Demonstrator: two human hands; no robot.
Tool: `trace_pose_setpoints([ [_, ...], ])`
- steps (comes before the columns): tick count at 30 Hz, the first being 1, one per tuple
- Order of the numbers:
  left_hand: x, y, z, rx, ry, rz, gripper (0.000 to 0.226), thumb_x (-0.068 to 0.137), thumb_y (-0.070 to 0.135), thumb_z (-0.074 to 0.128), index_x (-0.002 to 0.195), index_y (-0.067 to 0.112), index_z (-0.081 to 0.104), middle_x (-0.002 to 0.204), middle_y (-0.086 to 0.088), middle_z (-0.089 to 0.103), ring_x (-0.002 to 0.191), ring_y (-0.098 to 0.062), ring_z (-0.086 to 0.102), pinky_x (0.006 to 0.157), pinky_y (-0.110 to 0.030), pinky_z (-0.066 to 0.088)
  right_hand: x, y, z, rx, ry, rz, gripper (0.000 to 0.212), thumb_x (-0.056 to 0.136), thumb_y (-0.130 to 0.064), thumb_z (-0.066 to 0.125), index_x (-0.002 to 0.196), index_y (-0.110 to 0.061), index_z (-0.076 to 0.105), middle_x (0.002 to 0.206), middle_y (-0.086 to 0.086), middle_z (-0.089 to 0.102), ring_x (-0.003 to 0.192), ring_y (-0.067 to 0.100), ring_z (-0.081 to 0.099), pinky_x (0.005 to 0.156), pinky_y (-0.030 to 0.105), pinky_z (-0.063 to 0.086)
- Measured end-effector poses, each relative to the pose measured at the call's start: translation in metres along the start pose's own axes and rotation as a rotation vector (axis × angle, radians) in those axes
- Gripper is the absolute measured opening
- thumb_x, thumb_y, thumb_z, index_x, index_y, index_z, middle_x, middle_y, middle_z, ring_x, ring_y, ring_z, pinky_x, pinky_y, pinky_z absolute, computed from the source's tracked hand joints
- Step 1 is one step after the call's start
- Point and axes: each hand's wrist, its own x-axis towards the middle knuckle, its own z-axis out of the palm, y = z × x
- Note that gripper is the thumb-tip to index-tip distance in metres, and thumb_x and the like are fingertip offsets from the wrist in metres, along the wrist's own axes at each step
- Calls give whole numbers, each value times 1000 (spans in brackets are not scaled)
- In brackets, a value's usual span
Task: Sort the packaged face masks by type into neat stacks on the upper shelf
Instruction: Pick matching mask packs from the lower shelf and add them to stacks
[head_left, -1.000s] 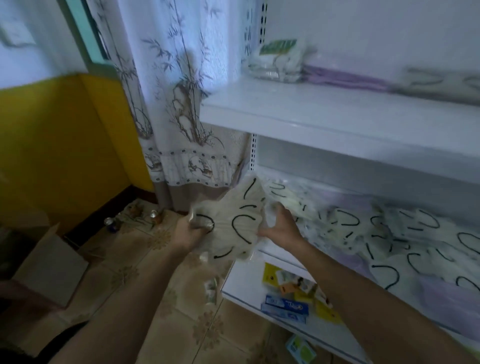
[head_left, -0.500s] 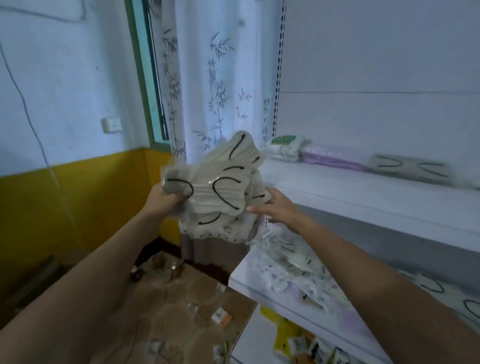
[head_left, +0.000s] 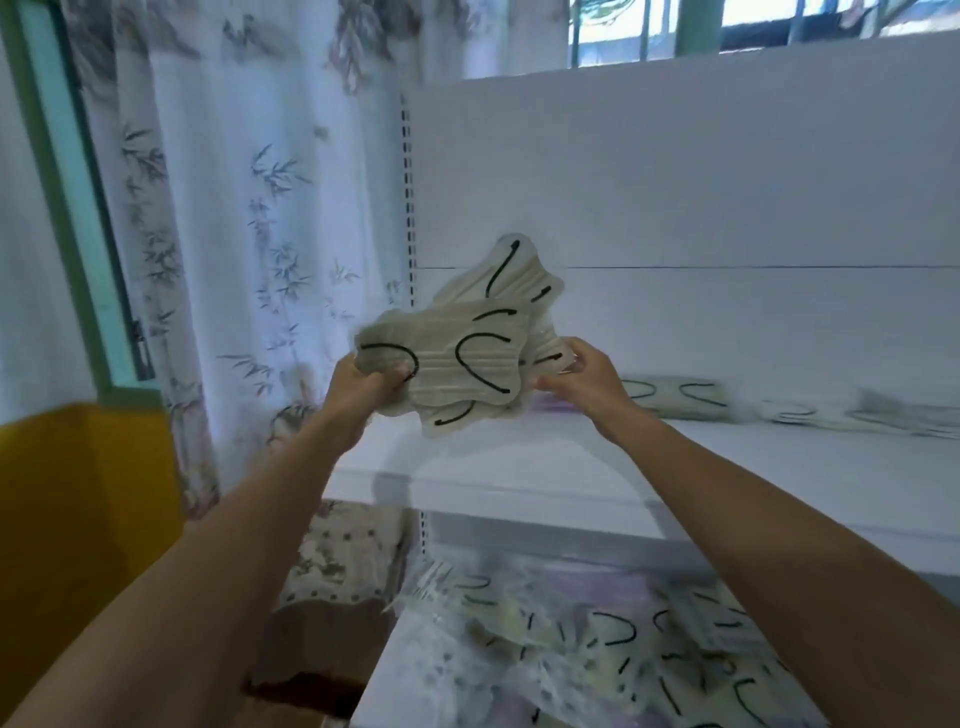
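I hold a fanned bundle of packaged beige face masks (head_left: 467, 353) with black ear loops in the air, above the left end of the white upper shelf (head_left: 571, 467). My left hand (head_left: 363, 387) grips the bundle's left end. My right hand (head_left: 582, 376) holds its right edge with thumb and fingers. Stacks of the same beige masks (head_left: 675, 397) lie along the back of the upper shelf to the right. A loose heap of packaged masks (head_left: 597, 639) covers the lower shelf beneath my arms.
A bamboo-print curtain (head_left: 249, 234) hangs at the left beside the shelf's perforated upright (head_left: 408, 208). A yellow wall panel (head_left: 78, 519) fills the lower left. The white back panel (head_left: 727, 182) closes off the shelf behind.
Both hands have lifted the mask bundle from the lower shelf up to the level of the upper shelf and moved it right, toward the shelf. My view has tilted upward.
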Motion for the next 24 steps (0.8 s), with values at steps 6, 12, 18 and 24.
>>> trace_pose_setpoints([
  [6, 24, -42, 32, 3, -177, -95, 39, 69, -2, 77, 104, 5, 63, 102, -15, 68, 87, -28, 65, 73, -34, 55, 4, 34, -22, 35, 14, 171, 65, 76, 3, 72, 129, -19, 41, 125, 6, 55, 95, 11, 58, 80, 26, 47],
  [12, 29, -70, 54, 111, -252, -99, 37, 74, -12, 65, 108, -3, 55, 70, -10, 60, 51, -14, 55, 47, -25, 46, 8, 66, -38, 72, 143, 335, 79, 58, -20, 85, 125, -20, 43, 133, -1, 44, 118, 20, 50, 82, 35, 43],
  [18, 46, -59, 62, -11, -253, -43, 46, 74, -10, 67, 118, 1, 55, 100, -4, 65, 90, -21, 62, 75, -28, 55, 17, 53, -60, 215, 270, 228, 66, 78, -11, 73, 134, -24, 41, 123, 5, 55, 112, 20, 54, 87, 36, 43],
  [24, 36, -77, 59, -47, -318, -163, 47, 67, 12, 79, 108, 8, 59, 101, -11, 69, 96, -29, 64, 83, -37, 55, 5, 61, -56, -25, 122, 288, 65, 74, -3, 74, 126, -31, 46, 114, 0, 50, 104, 14, 52, 83, 27, 41],
])
